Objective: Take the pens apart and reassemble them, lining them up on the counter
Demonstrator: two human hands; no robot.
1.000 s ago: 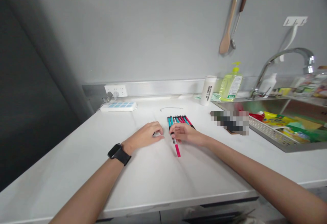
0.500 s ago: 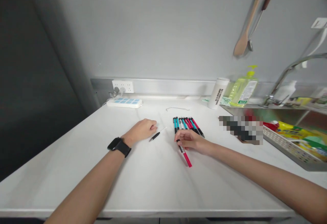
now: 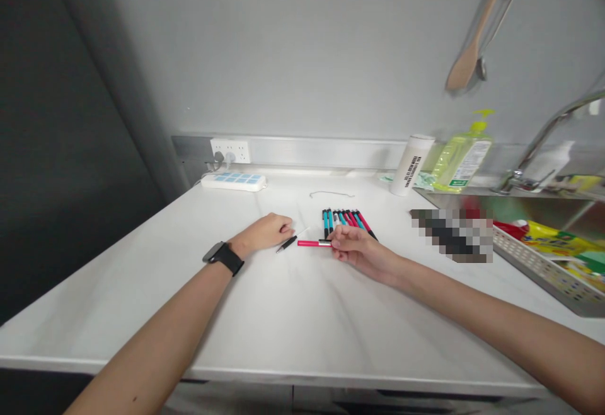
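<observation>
My right hand [image 3: 355, 250] is shut on a pink-and-black pen [image 3: 314, 243], which lies crosswise with its pink end pointing left. The hand's fingertips are at the near end of a row of several pink, teal and white pens [image 3: 345, 221] on the white counter [image 3: 142, 314]. My left hand [image 3: 267, 232] rests on the counter with curled fingers, holding nothing. Touching distance from its fingertips lies a slim black pen with a clear end [image 3: 287, 244].
A thin wire [image 3: 326, 193] lies behind the pens. A pixelated object [image 3: 451, 235] sits to the right, beside a steel sink [image 3: 543, 213]. Along the wall stand a white bottle [image 3: 411, 164] and a green pump bottle [image 3: 463, 159], with a power strip [image 3: 233, 181] further left.
The pink pen has swung from pointing towards me to lying crosswise in my right hand. The black pen has appeared beside my left hand. The view has drifted right.
</observation>
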